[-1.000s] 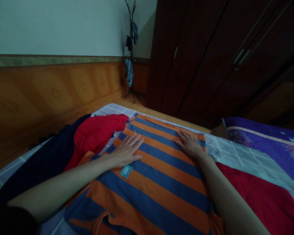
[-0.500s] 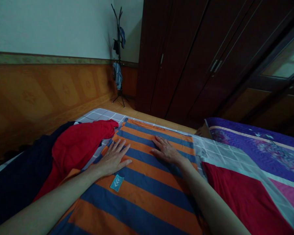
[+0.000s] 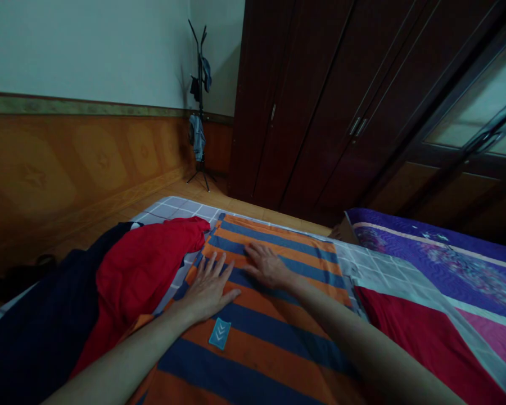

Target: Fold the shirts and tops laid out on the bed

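Note:
An orange and blue striped garment (image 3: pixel 253 337) lies spread on a bed, with a small teal patch (image 3: pixel 220 333) on its front. My left hand (image 3: pixel 211 289) rests flat near the garment's left edge, fingers spread, just above the patch. Further right, my right hand (image 3: pixel 267 265) lies palm down on the stripes, its fingers apart and pointing left. Neither hand grips anything. A red garment (image 3: pixel 139 267) is bunched to the left of the striped one, against dark blue cloth (image 3: pixel 46 320).
The bed has a grey checked sheet (image 3: pixel 175 208). Red cloth (image 3: pixel 425 337) lies on its right side, near a purple patterned mattress (image 3: pixel 468 264). Beyond the bed stand a black coat rack (image 3: pixel 200 101) and a dark wooden wardrobe (image 3: pixel 303 112).
My right hand has moved left across the striped garment, closer to my left hand. The camera view has shifted slightly. Both hands remain on the cloth.

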A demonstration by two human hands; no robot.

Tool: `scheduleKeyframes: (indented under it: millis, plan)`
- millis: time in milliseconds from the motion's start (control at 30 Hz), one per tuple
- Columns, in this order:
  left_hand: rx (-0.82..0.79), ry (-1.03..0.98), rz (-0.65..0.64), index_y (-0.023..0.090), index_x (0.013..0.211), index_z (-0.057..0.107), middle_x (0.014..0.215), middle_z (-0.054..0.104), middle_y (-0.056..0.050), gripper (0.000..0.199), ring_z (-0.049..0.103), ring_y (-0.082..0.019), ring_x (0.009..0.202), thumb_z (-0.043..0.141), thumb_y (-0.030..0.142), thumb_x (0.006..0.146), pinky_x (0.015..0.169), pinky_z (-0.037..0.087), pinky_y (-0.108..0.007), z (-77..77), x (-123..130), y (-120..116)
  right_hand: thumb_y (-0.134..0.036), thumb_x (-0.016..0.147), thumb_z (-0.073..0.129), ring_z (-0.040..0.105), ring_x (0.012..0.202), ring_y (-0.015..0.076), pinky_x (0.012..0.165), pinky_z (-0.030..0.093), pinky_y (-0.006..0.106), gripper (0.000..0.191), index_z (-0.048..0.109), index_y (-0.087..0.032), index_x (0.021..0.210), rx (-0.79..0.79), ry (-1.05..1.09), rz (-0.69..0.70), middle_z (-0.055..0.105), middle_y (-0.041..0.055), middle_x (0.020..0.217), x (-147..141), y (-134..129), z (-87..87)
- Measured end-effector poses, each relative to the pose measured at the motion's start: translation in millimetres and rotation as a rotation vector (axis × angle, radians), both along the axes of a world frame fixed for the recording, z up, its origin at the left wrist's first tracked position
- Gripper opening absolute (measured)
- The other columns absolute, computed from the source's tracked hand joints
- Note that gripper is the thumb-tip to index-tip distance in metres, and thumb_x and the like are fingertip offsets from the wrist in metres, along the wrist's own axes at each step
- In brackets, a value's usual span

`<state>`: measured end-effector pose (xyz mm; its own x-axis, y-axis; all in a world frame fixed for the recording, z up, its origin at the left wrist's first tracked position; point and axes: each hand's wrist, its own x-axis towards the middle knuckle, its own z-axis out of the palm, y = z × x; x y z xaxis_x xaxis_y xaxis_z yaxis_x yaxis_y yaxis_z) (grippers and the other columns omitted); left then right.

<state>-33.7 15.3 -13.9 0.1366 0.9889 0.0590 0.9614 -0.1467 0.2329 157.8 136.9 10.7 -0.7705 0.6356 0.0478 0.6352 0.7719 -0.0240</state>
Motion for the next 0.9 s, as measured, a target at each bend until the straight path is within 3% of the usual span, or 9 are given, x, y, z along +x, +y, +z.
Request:
scheduleKeyframes:
  millis: [100, 167, 267, 333, 400, 567, 767, 900]
  plan:
    - [-0.019, -0.005, 0.005, 0.017, 0.145, 0.032, 0.153, 0.018, -0.015, 0.08, 0.008, -0.038, 0.141, 0.031, 0.07, 0.085, 0.111, 0.01, -0.059, 2.8, 0.6, 0.7, -0.062, 0.091, 0.035, 0.023, 0.139, 0.0229, 0.112, 0.017, 0.037, 0.064, 0.034, -0.027, 0.143, -0.033, 0.016, 0.119, 0.03, 0.0039, 0.152, -23.3, -3.9, -5.9]
    - [-0.033, -0.019, -0.001, 0.018, 0.146, 0.029, 0.154, 0.016, -0.015, 0.082, 0.006, -0.038, 0.141, 0.032, 0.07, 0.084, 0.111, 0.01, -0.061, 5.4, 0.1, 0.9, -0.058, 0.093, 0.034, 0.024, 0.138, 0.0243, 0.112, 0.018, 0.04, 0.061, 0.035, -0.024, 0.143, -0.032, 0.028, 0.015, 0.031, 0.0056, 0.151, -20.7, 18.4, -3.5]
    - [-0.059, -0.039, -0.013, 0.016, 0.147, 0.028, 0.154, 0.013, -0.017, 0.083, 0.002, -0.039, 0.141, 0.032, 0.07, 0.085, 0.11, 0.01, -0.062, 9.7, -0.7, 0.6, -0.049, 0.096, 0.029, 0.029, 0.134, 0.0333, 0.106, 0.022, 0.053, 0.059, 0.036, -0.011, 0.141, 0.012, 0.059, -0.189, 0.036, 0.0187, 0.146, -11.9, 58.9, 3.9]
    - [-0.065, -0.047, -0.016, 0.016, 0.147, 0.027, 0.154, 0.011, -0.017, 0.082, 0.0, -0.039, 0.141, 0.032, 0.069, 0.085, 0.11, 0.009, -0.063, 11.4, -0.7, 0.5, -0.046, 0.097, 0.027, 0.031, 0.132, 0.0377, 0.102, 0.023, 0.059, 0.059, 0.034, -0.007, 0.141, 0.039, 0.081, -0.262, 0.037, 0.0242, 0.143, -17.4, 69.8, 4.6]
    - [-0.075, -0.05, -0.016, 0.016, 0.147, 0.027, 0.154, 0.012, -0.018, 0.082, 0.0, -0.039, 0.141, 0.034, 0.069, 0.085, 0.11, 0.008, -0.063, 11.3, -0.3, 0.5, -0.047, 0.097, 0.028, 0.03, 0.133, 0.0367, 0.103, 0.022, 0.058, 0.059, 0.033, -0.009, 0.142, 0.052, 0.095, -0.24, 0.034, 0.0224, 0.145, -35.2, 64.5, -0.7]
    - [-0.01, -0.038, 0.0, 0.018, 0.146, 0.029, 0.153, 0.017, -0.017, 0.076, 0.005, -0.038, 0.141, 0.036, 0.065, 0.087, 0.11, 0.008, -0.062, 4.1, 0.6, 0.6, -0.056, 0.094, 0.032, 0.026, 0.137, 0.0245, 0.111, 0.018, 0.039, 0.058, 0.038, -0.025, 0.142, 0.021, 0.086, -0.037, 0.033, 0.0051, 0.15, -86.1, 47.7, -20.1]
    - [-0.004, -0.055, 0.01, 0.021, 0.146, 0.028, 0.154, 0.017, -0.016, 0.077, 0.005, -0.036, 0.141, 0.028, 0.07, 0.087, 0.112, 0.006, -0.059, 2.8, 0.4, -0.7, -0.054, 0.095, 0.028, 0.026, 0.136, 0.0304, 0.109, 0.019, 0.046, 0.061, 0.037, -0.014, 0.142, 0.053, 0.119, -0.146, 0.034, 0.0136, 0.148, -90.4, 77.5, -17.9]
    - [-0.003, -0.04, 0.02, 0.021, 0.147, 0.028, 0.154, 0.017, -0.016, 0.078, 0.006, -0.037, 0.141, 0.028, 0.07, 0.086, 0.112, 0.007, -0.059, 2.9, 0.3, -0.1, -0.057, 0.094, 0.028, 0.026, 0.136, 0.0295, 0.109, 0.02, 0.044, 0.064, 0.034, -0.017, 0.143, 0.074, 0.121, -0.135, 0.031, 0.0134, 0.15, -89.9, 66.5, -17.8]
